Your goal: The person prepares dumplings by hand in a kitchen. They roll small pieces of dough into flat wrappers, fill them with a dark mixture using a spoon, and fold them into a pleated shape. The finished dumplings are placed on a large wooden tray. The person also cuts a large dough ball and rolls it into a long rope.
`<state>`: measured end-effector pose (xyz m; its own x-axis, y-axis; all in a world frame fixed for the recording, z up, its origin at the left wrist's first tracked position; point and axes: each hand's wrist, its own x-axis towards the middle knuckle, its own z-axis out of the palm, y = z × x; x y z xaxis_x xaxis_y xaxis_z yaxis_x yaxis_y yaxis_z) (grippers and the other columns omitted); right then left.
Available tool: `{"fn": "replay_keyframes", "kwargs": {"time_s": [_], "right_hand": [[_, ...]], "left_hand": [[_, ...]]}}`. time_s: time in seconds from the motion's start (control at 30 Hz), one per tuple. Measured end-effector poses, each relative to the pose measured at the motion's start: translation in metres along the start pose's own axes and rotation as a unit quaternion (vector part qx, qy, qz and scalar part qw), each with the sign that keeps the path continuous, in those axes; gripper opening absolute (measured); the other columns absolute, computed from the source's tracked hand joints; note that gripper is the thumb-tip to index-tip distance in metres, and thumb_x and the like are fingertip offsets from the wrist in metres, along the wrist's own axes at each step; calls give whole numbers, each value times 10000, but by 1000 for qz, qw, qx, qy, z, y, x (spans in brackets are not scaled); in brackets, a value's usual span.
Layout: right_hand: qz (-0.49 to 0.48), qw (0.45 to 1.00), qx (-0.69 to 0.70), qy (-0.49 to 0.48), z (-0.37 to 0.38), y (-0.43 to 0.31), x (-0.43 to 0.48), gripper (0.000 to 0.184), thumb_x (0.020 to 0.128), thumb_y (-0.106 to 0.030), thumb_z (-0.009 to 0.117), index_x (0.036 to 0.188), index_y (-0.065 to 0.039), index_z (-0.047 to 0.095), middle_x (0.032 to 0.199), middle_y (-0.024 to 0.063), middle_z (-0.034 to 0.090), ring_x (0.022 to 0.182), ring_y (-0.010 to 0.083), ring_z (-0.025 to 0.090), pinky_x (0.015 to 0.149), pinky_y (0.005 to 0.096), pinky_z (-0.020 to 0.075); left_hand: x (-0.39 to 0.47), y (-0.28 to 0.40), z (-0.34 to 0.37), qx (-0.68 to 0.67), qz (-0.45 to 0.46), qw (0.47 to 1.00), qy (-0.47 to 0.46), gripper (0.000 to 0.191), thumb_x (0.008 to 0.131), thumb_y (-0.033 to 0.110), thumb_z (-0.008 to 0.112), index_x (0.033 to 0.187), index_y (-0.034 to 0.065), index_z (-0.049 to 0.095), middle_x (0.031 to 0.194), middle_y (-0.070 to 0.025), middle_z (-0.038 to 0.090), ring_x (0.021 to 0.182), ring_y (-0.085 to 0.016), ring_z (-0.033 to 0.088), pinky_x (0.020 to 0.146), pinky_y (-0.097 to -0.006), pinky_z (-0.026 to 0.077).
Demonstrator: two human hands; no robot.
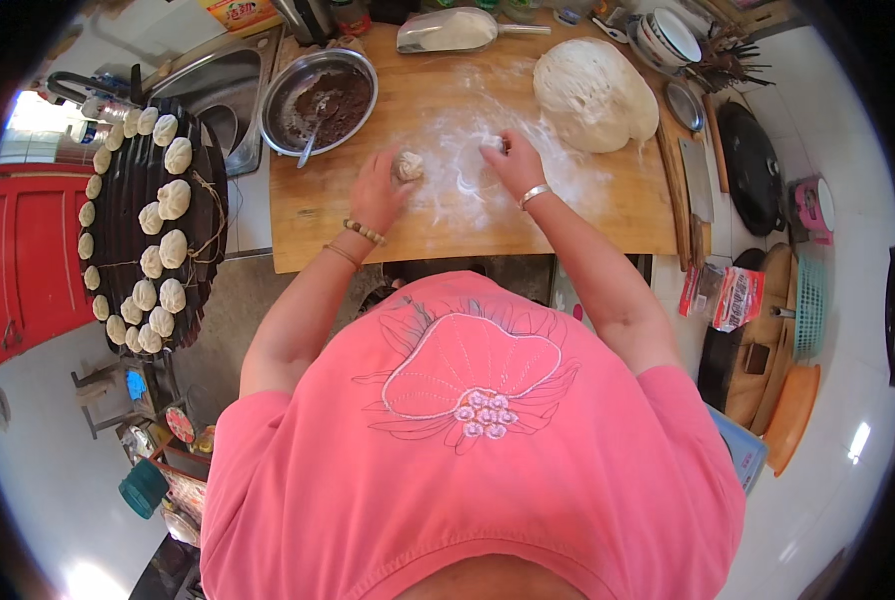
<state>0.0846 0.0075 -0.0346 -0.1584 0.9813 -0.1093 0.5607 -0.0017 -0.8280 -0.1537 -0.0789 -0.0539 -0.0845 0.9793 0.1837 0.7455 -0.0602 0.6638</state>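
A small pleated dough bun [410, 166] rests on the floured wooden board beside the fingers of my left hand [378, 187]; whether the fingertips grip it I cannot tell. My right hand [513, 159] pinches a small piece of white dough [491, 142] over the patch of flour. Behind my right hand lies a large mound of dough [594, 94]. Beyond my left hand stands a steel bowl [267, 112] with dark crumbly filling and a metal spoon [314, 139] in it. At the left, several pleated buns [173, 199] sit on a dark round slatted tray [136, 225].
A clear scoop of flour [447, 31] lies at the board's [320, 240] far edge. A cleaver [695, 180] and wooden sticks [672, 187] lie at its right. A steel sink [245, 82] is behind the tray. Stacked bowls [672, 37] stand far right.
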Motion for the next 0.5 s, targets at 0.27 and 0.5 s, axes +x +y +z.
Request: {"fn": "replay_keyframes", "kwargs": {"time_s": [0.27,0.5], "right_hand": [[-176,955,-229,66,-15,39,-33,373,720,-240,748,998,-56,581,1058,181,569,934,350,551,881,455,423],[-204,948,-230,-82,12,-4,-6,238,778,-219,669,940,-59,598,963,200,551,935,381,557,789,459,494]], "left_hand": [[-60,-6,-1,61,20,997,48,658,730,158,756,1303,37,456,1215,-192,515,1126,-378,466,971,-457,379],[-59,10,6,101,23,990,93,619,742,193,739,1283,50,475,1177,-174,533,1064,-361,484,923,-459,386]]}}
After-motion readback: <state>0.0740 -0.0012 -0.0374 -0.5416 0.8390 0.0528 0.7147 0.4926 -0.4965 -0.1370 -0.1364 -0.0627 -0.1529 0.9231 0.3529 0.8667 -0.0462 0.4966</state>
